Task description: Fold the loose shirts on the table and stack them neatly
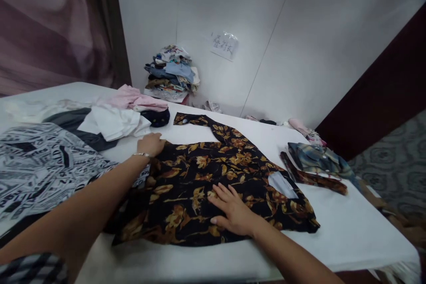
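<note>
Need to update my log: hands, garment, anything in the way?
Right hand flat on floral garment; left hand at its edge, grip unclear. Garment spread, one sleeve extended. Printed cloth close on the left.

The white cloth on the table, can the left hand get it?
Probably yes: the white cloth lies close to the left hand, and nothing seems to stand between them. That hand would just have to come away from the edge of the flowered garment.

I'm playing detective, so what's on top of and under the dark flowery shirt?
The right hand rests on the dark flowery shirt; the left hand touches its edge. The white table shows beside it, but what's directly under is covered.
</note>
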Demonstrator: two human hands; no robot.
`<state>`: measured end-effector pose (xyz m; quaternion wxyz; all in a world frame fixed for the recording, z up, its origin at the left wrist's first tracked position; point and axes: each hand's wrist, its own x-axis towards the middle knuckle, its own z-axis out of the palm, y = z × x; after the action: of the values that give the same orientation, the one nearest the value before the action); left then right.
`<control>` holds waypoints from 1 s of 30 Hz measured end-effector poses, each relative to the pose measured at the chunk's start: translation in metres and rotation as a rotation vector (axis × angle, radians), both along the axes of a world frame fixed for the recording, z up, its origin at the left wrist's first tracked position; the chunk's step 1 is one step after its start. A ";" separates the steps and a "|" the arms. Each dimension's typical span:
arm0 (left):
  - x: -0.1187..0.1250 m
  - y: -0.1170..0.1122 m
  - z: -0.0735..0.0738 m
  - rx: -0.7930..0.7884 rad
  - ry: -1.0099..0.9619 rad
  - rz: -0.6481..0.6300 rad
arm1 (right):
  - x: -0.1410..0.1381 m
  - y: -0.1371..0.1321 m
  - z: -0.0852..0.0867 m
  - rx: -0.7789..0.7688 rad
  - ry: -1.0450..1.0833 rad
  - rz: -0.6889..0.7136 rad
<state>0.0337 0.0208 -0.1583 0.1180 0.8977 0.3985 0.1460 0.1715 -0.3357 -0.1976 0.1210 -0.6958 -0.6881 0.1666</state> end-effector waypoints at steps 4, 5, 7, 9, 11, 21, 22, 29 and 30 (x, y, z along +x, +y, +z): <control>0.010 -0.023 -0.029 0.133 0.015 -0.219 | 0.055 0.022 0.008 0.206 0.056 -0.079; 0.011 -0.028 -0.038 0.165 0.039 -0.267 | 0.075 0.035 0.012 0.265 0.052 -0.138; 0.010 -0.035 -0.054 0.198 0.090 -0.295 | 0.119 0.066 0.023 0.328 0.022 -0.316; 0.008 -0.037 -0.064 0.187 0.120 -0.265 | 0.161 0.101 0.035 0.264 -0.054 -0.543; 0.005 -0.036 -0.069 0.175 0.126 -0.253 | 0.194 0.132 0.043 0.234 -0.092 -0.652; 0.002 -0.038 -0.063 0.134 0.122 -0.230 | 0.243 0.211 0.024 0.076 -0.175 -0.781; 0.002 -0.039 -0.061 0.134 0.122 -0.227 | 0.242 0.214 0.027 0.089 -0.186 -0.760; 0.002 -0.046 -0.050 0.171 0.155 -0.217 | 0.188 0.164 0.033 0.157 -0.148 -0.389; 0.002 -0.046 -0.050 0.176 0.152 -0.218 | 0.176 0.151 0.029 0.129 -0.092 -0.268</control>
<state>0.0360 -0.0253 -0.2087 0.0234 0.9510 0.2922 0.0986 0.3479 -0.1842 -0.1682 0.1547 -0.7791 -0.6033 0.0723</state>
